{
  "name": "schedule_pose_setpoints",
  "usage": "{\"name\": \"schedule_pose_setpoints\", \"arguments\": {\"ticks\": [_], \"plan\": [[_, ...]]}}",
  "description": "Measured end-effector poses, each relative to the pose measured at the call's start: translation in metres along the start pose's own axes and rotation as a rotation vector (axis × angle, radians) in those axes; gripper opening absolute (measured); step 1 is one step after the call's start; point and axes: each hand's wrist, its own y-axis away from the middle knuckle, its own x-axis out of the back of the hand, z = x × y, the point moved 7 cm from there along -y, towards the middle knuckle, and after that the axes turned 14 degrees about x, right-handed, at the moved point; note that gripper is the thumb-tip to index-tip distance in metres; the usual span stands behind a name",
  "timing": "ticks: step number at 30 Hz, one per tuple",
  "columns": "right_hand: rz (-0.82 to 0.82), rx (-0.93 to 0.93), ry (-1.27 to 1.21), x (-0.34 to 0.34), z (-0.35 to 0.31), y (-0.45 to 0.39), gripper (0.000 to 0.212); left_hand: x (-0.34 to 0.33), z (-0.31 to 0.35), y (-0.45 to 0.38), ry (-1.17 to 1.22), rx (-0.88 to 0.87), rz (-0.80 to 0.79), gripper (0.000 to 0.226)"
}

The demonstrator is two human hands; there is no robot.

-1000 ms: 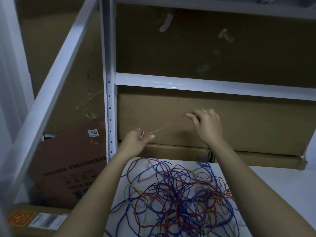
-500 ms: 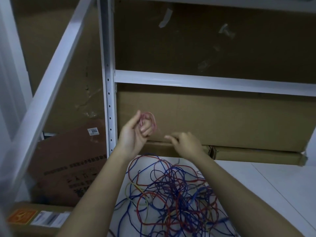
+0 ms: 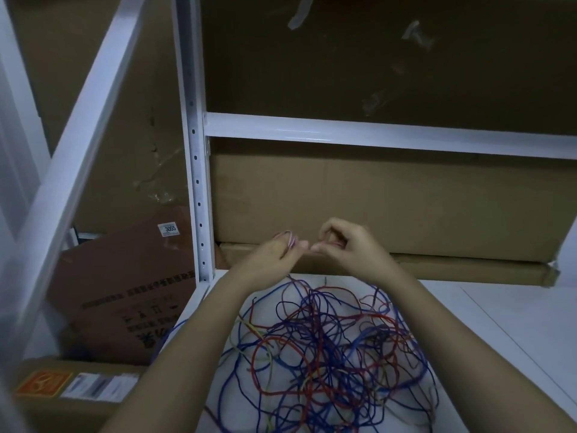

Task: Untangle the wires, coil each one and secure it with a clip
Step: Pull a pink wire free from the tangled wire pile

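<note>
1. While our left hand (image 3: 274, 254) holds a small pink coil (image 3: 288, 238) looped round its fingers, our right hand (image 3: 346, 248) pinches the free end of the same wire just beside it, thumbs nearly touching, both raised above the table (image 3: 499, 323).
2. We judge the step in hand to be winding the last of this wire onto the coil.
3. To do it well, we should keep light tension with the right hand so each turn lies flat beside the last, and keep the left fingers spread enough to hold the loop's size.
4. We should not let go of the end until a clip is ready; no clip shows in view, so it must be found first.
5. We should hold the coil clear of the tangle (image 3: 327, 348) of blue, red and yellow wires lying on the table below, lest a loose loop snag.
6. As for writing: a white sticker (image 3: 168, 229) on the leaning brown box (image 3: 125, 292) reads "3055"; its printed characters are too blurred to read, as are the orange label (image 3: 42, 382) and the white one beside it.
</note>
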Motion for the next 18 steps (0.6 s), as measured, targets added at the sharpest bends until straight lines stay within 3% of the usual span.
{"name": "schedule_pose_setpoints", "arguments": {"ticks": [3, 7, 10, 12, 15, 18], "plan": [[0.03, -0.073, -0.019, 0.009, 0.02, 0.002, 0.011, 0.001, 0.008, 0.002, 0.105, -0.024, -0.049, 0.046], [0.086, -0.151, 0.134, 0.019, 0.037, 0.018, 0.02, 0.021, -0.004, -0.002, 0.428, 0.034, 0.076, 0.034], [-0.167, -0.222, 0.341, 0.003, 0.047, 0.019, 0.016, 0.032, -0.015, -0.008, 0.558, 0.084, 0.158, 0.033], [-0.254, -0.346, 0.216, -0.005, 0.055, 0.018, 0.016, 0.036, -0.016, -0.009, 0.649, 0.11, 0.184, 0.033], [-0.063, -0.529, -0.078, 0.007, 0.055, 0.005, 0.034, 0.047, -0.008, -0.005, 0.687, 0.085, 0.27, 0.036], [0.267, -0.474, 0.083, 0.047, 0.04, -0.027, 0.038, 0.054, 0.0, -0.007, 0.683, 0.065, 0.293, 0.034]]}}
